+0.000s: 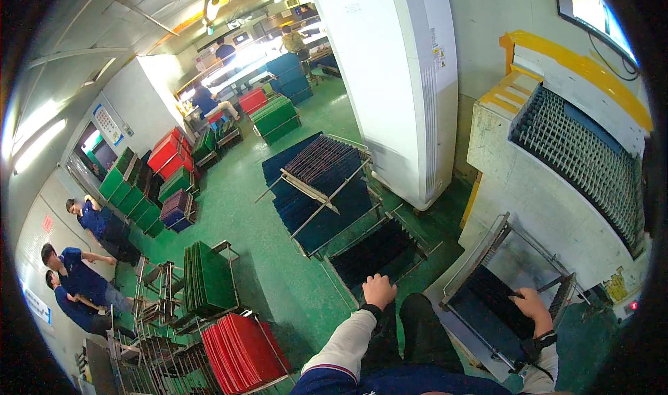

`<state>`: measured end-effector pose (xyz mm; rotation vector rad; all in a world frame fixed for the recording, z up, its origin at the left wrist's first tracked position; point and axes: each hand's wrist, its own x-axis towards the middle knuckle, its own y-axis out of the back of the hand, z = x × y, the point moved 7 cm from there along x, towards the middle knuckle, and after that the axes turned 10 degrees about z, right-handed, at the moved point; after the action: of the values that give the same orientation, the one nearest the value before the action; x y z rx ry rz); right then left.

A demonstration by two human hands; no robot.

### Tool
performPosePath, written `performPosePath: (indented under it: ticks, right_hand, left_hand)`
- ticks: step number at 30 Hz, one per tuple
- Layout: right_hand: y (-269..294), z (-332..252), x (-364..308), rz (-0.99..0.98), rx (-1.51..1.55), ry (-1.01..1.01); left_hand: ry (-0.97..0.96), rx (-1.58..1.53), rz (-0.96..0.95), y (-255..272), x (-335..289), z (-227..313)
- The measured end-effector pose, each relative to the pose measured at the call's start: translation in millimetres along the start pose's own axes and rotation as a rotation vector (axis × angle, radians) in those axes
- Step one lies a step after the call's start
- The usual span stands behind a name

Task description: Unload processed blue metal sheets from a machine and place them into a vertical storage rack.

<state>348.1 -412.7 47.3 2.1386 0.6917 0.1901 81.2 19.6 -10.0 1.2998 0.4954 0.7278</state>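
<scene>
My right hand (534, 311), with a dark band at the wrist, reaches into a metal rack (504, 231) at the lower right. Its fingers bend over the edge of a dark flat board (497, 297) standing in a tightly packed row. In front of my legs, my left hand (380, 292) is curled into a fist beside the near edge of a low rack of dark boards (372, 252). Whatever that fist holds, if anything, is hidden. A taller rack of dark blue boards (309, 207) stands just beyond.
A pale machine (497, 165) with a slatted roller bed (581, 162) rises at the right. A tall white cabinet (396, 82) stands ahead. Racks of green boards (209, 277) and red boards (243, 353) line the left, where several people (83, 273) stand. Other people work far back.
</scene>
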Motion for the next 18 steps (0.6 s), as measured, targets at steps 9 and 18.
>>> performPosePath:
  ticks: [9, 18]
  right_hand:
    - [2, -10, 1, 0.122, -0.184, 0.157]
    - [93, -115, -31, 0.244, -0.329, 0.246]
  left_hand:
    - [0.005, 0.030, 0.036, -2, 1, -2]
    - [-0.009, 0.015, 0.082, 3, 0, -1]
